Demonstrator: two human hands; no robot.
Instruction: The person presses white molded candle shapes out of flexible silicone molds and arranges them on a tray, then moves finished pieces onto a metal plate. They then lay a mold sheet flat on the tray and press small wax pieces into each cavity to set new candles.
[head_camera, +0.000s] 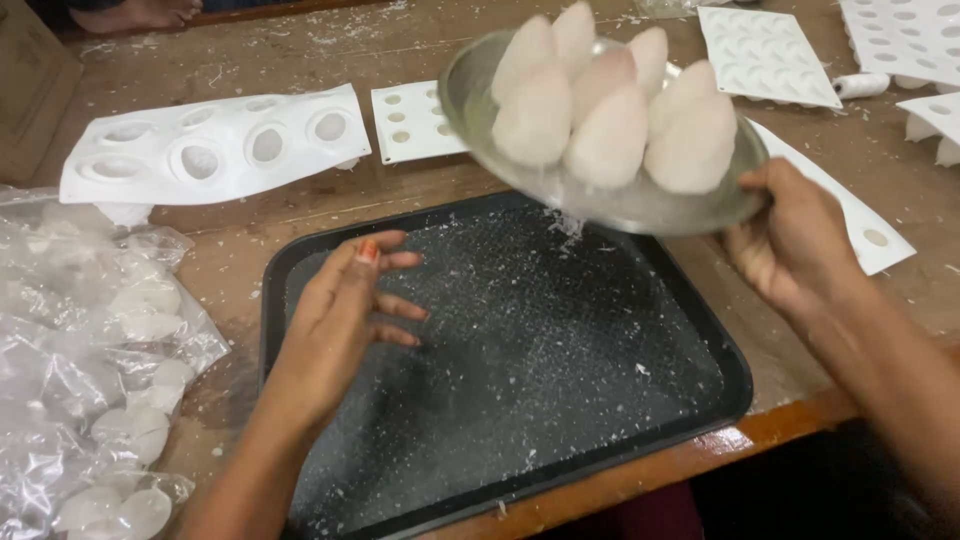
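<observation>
Fingers (775, 195) of the right hand (790, 240) pinch the tilted steel plate (620, 205) of white cones (610, 135); left hand (345, 310), spread, hovers over the black tray (730, 375). Best kept level, I judge.

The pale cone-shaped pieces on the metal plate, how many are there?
7 pale cones show, piled on the metal plate held tilted by the right hand above the black tray; more may hide behind.

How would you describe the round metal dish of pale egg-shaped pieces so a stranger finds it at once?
Start at the black rectangular tray on the wooden table. Above its far right corner, the right hand holds a tilted round metal dish. Unlike the flat white moulds nearby, it carries pale pointed egg-shaped pieces.
</observation>
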